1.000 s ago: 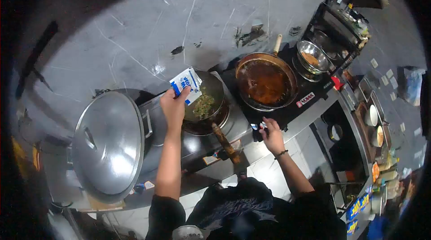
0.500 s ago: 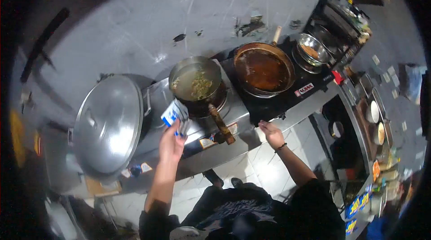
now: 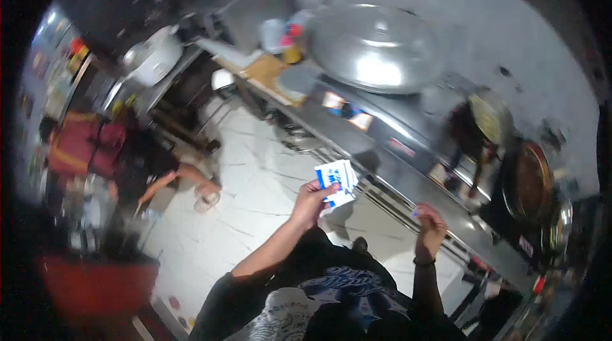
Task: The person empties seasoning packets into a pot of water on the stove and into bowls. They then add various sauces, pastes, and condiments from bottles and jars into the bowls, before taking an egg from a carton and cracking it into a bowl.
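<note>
My left hand (image 3: 311, 203) is closed around a few flat white-and-blue sachets (image 3: 336, 181), fanned out above the tiled floor in front of the stove counter. Blue print marks the sachets, but blur hides the wording. Near the counter's front edge, the fingers of my right hand (image 3: 431, 232) are pinched together. A small bluish speck shows at their tips, too small to name. Beyond that hand, a wooden-handled pan (image 3: 491, 118) with greenish contents sits on the stove, blurred. A wide pan (image 3: 532, 181) of brown liquid stands to its right.
A big covered metal pot (image 3: 376, 48) stands on the counter (image 3: 395, 169). At the left, a person with a red backpack (image 3: 89, 146) bends over, one hand low near the floor (image 3: 236, 169). A white pot (image 3: 156, 57) rests on another counter behind them. A red container (image 3: 99, 287) is at lower left.
My view has swung left, bringing the other person and the left side of the kitchen in. My left hand with the sachets has moved from beside the pan to over the floor.
</note>
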Motion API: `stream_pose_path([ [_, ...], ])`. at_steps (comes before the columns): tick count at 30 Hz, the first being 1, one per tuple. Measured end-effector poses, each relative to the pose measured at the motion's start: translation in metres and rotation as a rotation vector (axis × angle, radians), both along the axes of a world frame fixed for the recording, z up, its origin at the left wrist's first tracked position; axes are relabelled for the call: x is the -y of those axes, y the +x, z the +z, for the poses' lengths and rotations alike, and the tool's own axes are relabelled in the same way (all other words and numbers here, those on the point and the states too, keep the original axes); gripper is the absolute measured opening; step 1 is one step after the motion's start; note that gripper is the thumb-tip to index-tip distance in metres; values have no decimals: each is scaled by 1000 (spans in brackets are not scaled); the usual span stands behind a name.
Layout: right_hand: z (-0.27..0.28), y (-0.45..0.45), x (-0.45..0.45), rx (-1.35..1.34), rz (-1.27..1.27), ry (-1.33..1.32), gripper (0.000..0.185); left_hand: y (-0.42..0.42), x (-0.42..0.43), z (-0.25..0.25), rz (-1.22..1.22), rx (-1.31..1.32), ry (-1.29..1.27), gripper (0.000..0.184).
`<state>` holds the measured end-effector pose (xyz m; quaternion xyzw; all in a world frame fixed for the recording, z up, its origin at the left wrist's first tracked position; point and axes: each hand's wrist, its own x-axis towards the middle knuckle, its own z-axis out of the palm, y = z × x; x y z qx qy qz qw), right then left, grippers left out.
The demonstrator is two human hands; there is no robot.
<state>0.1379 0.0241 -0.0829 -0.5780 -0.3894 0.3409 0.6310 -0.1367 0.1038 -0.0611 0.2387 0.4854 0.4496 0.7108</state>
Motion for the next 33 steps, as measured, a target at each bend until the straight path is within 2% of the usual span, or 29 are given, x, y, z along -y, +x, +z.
stream_pose_path([
  [1,2,-37,-11,-109,168,-27,15,-18,4,-14,41,-39,24,12],
  [3,16,-107,-44,-276,475,-273,16,-56,13,-17,88,-81,44,13],
  [5,11,-161,-74,-494,664,-424,16,-95,19,-41,145,-220,105,15],
  [6,14,-180,-87,-212,738,-398,16,-112,24,-47,128,-317,14,18],
  [7,11,-216,-102,-416,781,-451,20,-140,27,-55,226,-192,30,22],
  [8,-7,-241,-117,-349,835,-461,20,-165,28,-66,312,-56,48,20],
  [10,-33,-309,-156,-276,922,-464,21,-228,33,-87,416,-62,-34,17],
  [12,-38,-368,-177,795,1140,13,24,-290,38,-82,513,-25,-64,16],
  [13,-26,-405,-180,604,1225,-83,27,-324,43,-78,545,-3,-59,15],
  [14,-49,-438,-191,379,1235,-149,29,-359,45,-83,604,-43,-105,14],
  [16,-73,-501,-207,135,1228,-220,30,-418,47,-67,719,-67,-101,11],
  [18,-79,-553,-230,-462,1244,-590,29,-468,43,-62,851,-46,-84,10],
  [19,-82,-575,-242,-465,1234,-588,29,-488,37,-62,917,-20,-49,10],
  [21,-84,-612,-268,-689,1164,-675,29,-518,23,-61,950,2,-12,9],
  [23,-79,-641,-305,-1,1306,-265,29,-543,3,-65,1038,69,-8,7],
  [25,-104,-670,-362,359,1219,133,22,-559,-23,-77,1033,167,-22,7],
  [27,-138,-697,-422,824,992,457,21,-569,-50,-85,980,176,-74,8],
  [28,-166,-719,-457,824,975,448,21,-576,-65,-93,946,189,-72,14],
  [30,-217,-759,-541,569,937,334,20,-593,-100,-99,893,182,-168,24],
  [31,-229,-784,-575,-49,912,-93,18,-601,-119,-110,877,199,-167,27],
  [33,-242,-828,-638,102,772,-132,13,-624,-160,-123,835,221,-226,29],
])
